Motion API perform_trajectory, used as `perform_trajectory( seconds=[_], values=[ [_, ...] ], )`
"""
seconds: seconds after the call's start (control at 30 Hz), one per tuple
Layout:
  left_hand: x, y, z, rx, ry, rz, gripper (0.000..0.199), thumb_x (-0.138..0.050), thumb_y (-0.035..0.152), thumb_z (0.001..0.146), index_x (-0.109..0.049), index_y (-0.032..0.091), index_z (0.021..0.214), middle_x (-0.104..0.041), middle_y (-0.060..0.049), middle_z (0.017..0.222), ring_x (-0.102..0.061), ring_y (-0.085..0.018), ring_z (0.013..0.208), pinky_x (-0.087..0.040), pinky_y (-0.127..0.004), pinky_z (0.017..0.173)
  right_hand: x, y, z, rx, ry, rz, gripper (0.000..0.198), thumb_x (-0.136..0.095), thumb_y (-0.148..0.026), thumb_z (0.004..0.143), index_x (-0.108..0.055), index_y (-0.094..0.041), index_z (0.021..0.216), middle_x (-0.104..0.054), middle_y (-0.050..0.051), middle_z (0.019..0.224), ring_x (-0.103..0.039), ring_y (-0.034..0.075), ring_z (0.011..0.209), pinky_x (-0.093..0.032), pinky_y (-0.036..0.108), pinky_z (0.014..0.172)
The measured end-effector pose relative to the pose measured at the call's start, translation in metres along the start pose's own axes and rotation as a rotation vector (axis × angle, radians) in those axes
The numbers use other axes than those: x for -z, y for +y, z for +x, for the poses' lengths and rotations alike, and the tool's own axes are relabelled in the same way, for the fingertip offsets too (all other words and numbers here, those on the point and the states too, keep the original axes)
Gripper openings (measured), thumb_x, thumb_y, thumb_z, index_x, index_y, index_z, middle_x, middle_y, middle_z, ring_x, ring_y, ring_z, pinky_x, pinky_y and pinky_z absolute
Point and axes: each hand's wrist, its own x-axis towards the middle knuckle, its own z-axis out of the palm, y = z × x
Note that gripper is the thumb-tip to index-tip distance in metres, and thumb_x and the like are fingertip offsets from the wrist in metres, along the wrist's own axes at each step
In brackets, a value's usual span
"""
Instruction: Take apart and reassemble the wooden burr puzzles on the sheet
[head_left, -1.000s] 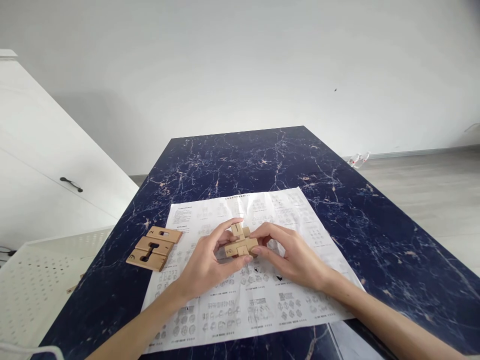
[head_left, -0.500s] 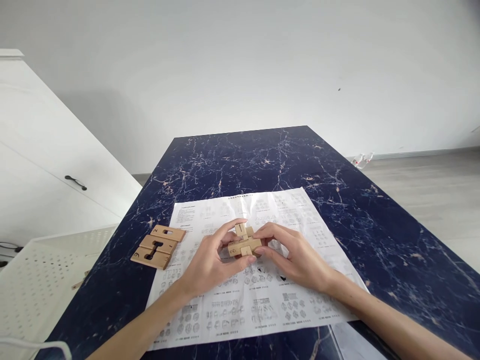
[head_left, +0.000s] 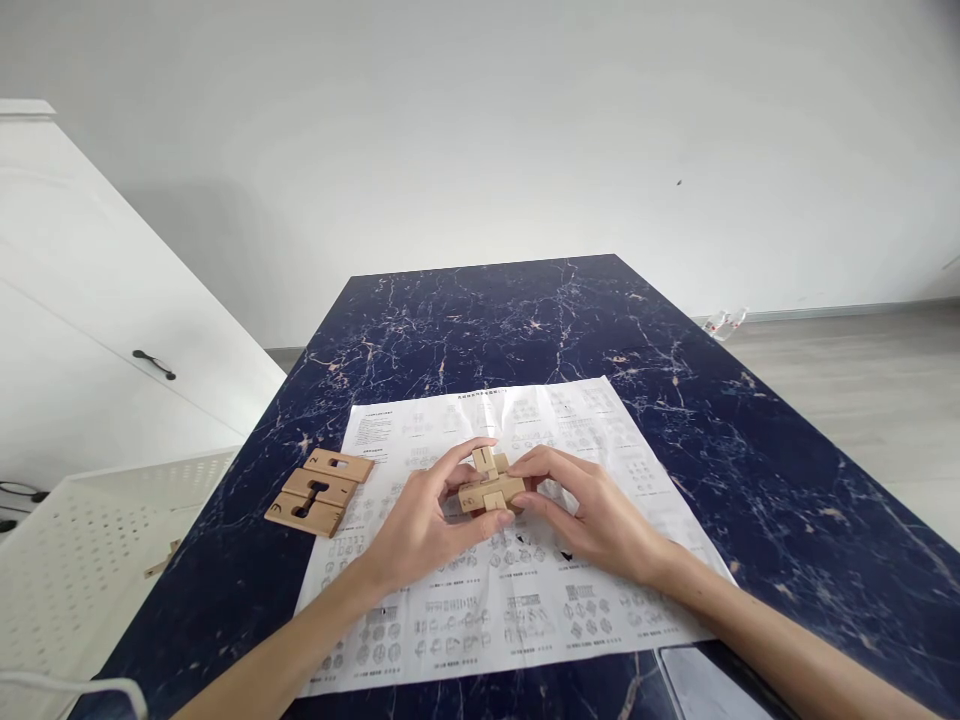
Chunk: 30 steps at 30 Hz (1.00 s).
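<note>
Between my two hands is a wooden burr puzzle [head_left: 491, 486] of interlocked bars with dark numbers marked on them, held over a printed sheet [head_left: 420, 640]. My left hand [head_left: 420, 515] is closed around its left side, thumb at the near bar and a finger at the top of the upright bar. My right hand [head_left: 585, 510] pinches the right end between thumb and fingers. Some of the puzzle is hidden by the fingers. Left of my left hand lie flat wooden pieces [head_left: 321, 492] with cut-out slots and numbers, partly on the sheet's edge.
The sheet lies on a dark blue marbled table [head_left: 480, 320]. A flat pale object [head_left: 712, 685] sits at the near edge beside my right forearm. To the left stand a white perforated bin [head_left: 67, 540] and a white cabinet [head_left: 97, 300]. Clear plastic items [head_left: 724, 324] are beyond the right edge.
Both hands keep the same hold on the burr puzzle. The whole view has shifted very slightly; nothing was visibly picked up or let go.
</note>
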Motion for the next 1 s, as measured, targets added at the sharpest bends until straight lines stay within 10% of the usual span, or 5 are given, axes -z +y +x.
perform_trajectory(
  seconds=[1.0],
  values=[
    [-0.0022, 0.0023, -0.0015, 0.037, -0.005, -0.064, 0.070, -0.078, 0.051, 0.092, -0.051, 0.026, 0.151, -0.076, -0.003, 0.098, -0.071, -0.021, 0.085, -0.060, -0.033, 0.077, -0.0001, 0.0023, 0.0003, 0.050, 0.033, 0.010, 0.014, -0.060, -0.026, 0.109, -0.061, -0.026, 0.122, -0.073, 0.008, 0.116, -0.071, 0.023, 0.104, -0.060, 0.042, 0.088]
  ],
)
